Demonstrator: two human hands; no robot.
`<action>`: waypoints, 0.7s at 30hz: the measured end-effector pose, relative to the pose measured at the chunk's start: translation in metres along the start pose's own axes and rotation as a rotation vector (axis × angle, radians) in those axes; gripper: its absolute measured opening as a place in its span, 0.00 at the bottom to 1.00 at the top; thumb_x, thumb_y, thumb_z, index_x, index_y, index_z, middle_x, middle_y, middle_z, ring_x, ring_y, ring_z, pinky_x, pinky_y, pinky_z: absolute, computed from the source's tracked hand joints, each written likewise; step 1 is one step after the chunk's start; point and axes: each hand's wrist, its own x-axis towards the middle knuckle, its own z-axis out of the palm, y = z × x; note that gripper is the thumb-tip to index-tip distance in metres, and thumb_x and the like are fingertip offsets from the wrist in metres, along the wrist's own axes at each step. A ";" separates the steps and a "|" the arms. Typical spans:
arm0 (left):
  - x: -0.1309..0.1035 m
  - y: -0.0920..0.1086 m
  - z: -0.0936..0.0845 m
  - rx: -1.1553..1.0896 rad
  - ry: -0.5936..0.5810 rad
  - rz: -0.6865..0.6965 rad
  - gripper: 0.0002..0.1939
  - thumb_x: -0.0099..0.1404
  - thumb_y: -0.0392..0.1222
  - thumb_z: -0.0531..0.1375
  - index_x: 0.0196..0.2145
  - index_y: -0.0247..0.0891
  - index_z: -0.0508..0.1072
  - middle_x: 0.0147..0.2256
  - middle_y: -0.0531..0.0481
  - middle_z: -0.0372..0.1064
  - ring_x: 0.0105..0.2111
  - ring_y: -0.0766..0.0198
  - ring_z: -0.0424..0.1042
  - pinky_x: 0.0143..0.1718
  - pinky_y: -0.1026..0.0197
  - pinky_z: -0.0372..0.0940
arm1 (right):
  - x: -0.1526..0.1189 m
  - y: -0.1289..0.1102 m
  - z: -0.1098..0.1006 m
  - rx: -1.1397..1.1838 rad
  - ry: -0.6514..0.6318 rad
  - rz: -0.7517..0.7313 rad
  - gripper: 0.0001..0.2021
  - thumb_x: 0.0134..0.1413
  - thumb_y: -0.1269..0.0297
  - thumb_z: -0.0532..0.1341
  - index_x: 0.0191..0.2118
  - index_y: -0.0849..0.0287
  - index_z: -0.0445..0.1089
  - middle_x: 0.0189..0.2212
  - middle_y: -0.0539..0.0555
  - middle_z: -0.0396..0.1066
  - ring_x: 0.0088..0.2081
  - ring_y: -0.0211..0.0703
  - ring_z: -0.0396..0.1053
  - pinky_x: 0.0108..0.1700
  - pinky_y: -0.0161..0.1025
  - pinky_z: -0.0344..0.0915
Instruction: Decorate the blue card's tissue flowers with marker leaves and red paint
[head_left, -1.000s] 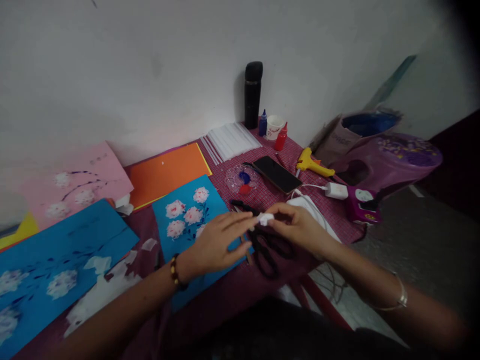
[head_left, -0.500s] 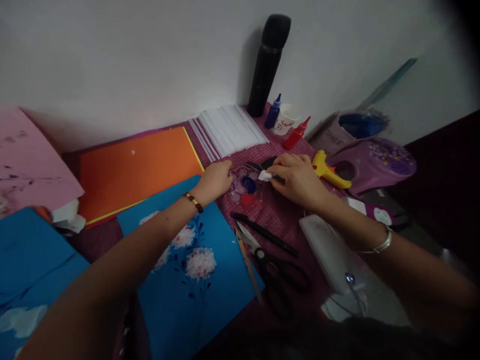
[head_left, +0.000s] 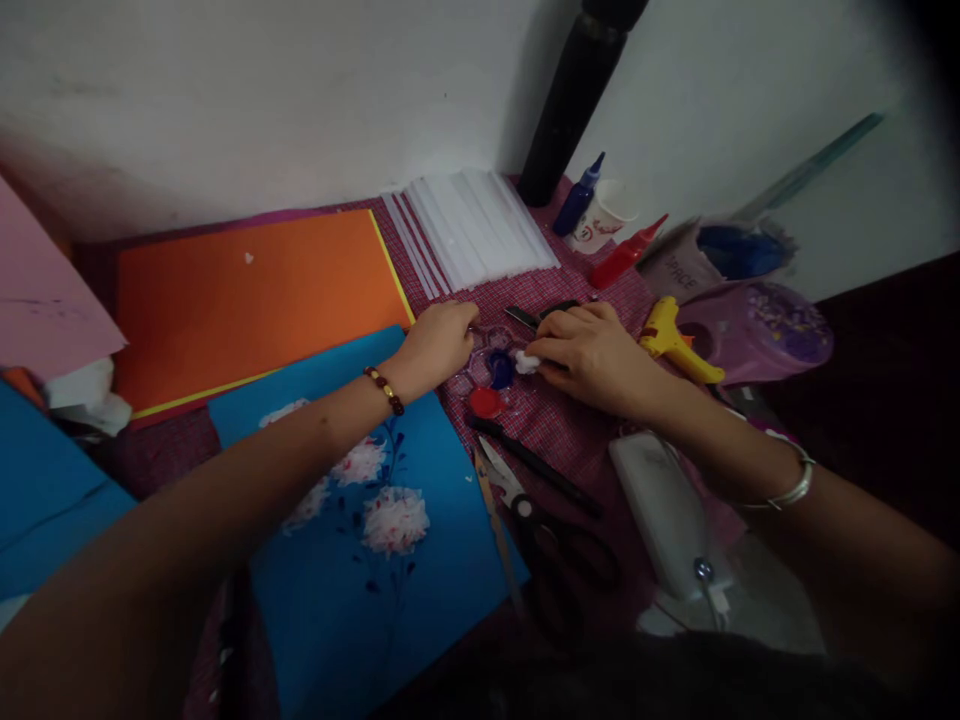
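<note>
A clear flower-shaped paint palette [head_left: 478,362] lies on the checked cloth, with blue paint [head_left: 500,369] in its middle and red paint [head_left: 486,403] in a front well. My left hand [head_left: 442,342] is closed at the palette's left rim, thumb and fingers pinched on its edge. From the right, my right hand [head_left: 600,358] pinches a small white wad [head_left: 527,362] beside the blue paint; whether it touches the paint I cannot tell. Under my left forearm lies a blue sheet [head_left: 457,560] with white-pink ruffled flowers [head_left: 395,520] and dark painted leaves.
Scissors [head_left: 525,508], a black pen [head_left: 536,465] and a cutter [head_left: 525,318] surround the palette. Behind are white strips [head_left: 480,230], a black flask [head_left: 574,100], blue [head_left: 577,200] and red [head_left: 626,255] bottles and a paper cup [head_left: 604,215]. A yellow glue gun [head_left: 682,345] lies right.
The camera view has shifted, with the wall-side things changing place in the picture. My right hand's white wad is now closer to the blue paint. My left hand stays at the palette's rim.
</note>
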 end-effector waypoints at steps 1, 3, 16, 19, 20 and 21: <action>0.001 0.000 -0.001 -0.013 0.000 -0.004 0.13 0.60 0.29 0.54 0.40 0.30 0.77 0.37 0.40 0.76 0.40 0.54 0.74 0.44 0.55 0.66 | 0.002 -0.002 0.001 -0.008 -0.021 -0.010 0.07 0.58 0.69 0.61 0.40 0.56 0.76 0.39 0.55 0.73 0.41 0.46 0.65 0.47 0.45 0.49; 0.002 0.000 -0.002 -0.046 -0.004 -0.029 0.14 0.60 0.29 0.55 0.40 0.31 0.77 0.35 0.42 0.75 0.39 0.55 0.74 0.43 0.56 0.66 | 0.004 -0.006 0.003 -0.037 -0.065 -0.028 0.07 0.57 0.70 0.61 0.39 0.57 0.76 0.37 0.55 0.72 0.40 0.46 0.64 0.47 0.45 0.49; 0.003 -0.003 0.000 -0.094 -0.004 -0.044 0.13 0.57 0.27 0.55 0.37 0.34 0.76 0.29 0.49 0.71 0.35 0.59 0.72 0.39 0.59 0.64 | 0.014 -0.008 0.001 -0.152 -0.166 -0.133 0.07 0.59 0.69 0.59 0.34 0.61 0.75 0.32 0.57 0.71 0.36 0.47 0.64 0.44 0.45 0.49; -0.002 -0.004 0.003 -0.134 0.033 -0.028 0.13 0.57 0.27 0.55 0.38 0.34 0.75 0.30 0.48 0.72 0.36 0.58 0.72 0.40 0.58 0.63 | 0.014 -0.010 0.000 -0.175 -0.171 -0.141 0.08 0.59 0.70 0.58 0.32 0.61 0.75 0.31 0.57 0.71 0.35 0.47 0.64 0.43 0.45 0.50; -0.003 -0.005 0.005 -0.147 0.051 -0.022 0.13 0.57 0.27 0.55 0.38 0.34 0.75 0.31 0.48 0.72 0.36 0.58 0.72 0.40 0.58 0.63 | 0.012 -0.010 -0.002 -0.175 -0.177 -0.131 0.08 0.59 0.70 0.58 0.32 0.61 0.75 0.31 0.57 0.71 0.35 0.46 0.64 0.43 0.45 0.50; -0.003 -0.006 0.006 -0.160 0.064 -0.020 0.13 0.57 0.28 0.55 0.37 0.34 0.75 0.31 0.47 0.72 0.36 0.58 0.72 0.41 0.57 0.63 | 0.011 -0.010 -0.004 -0.167 -0.180 -0.111 0.08 0.59 0.70 0.59 0.32 0.61 0.75 0.31 0.57 0.71 0.35 0.46 0.64 0.43 0.45 0.50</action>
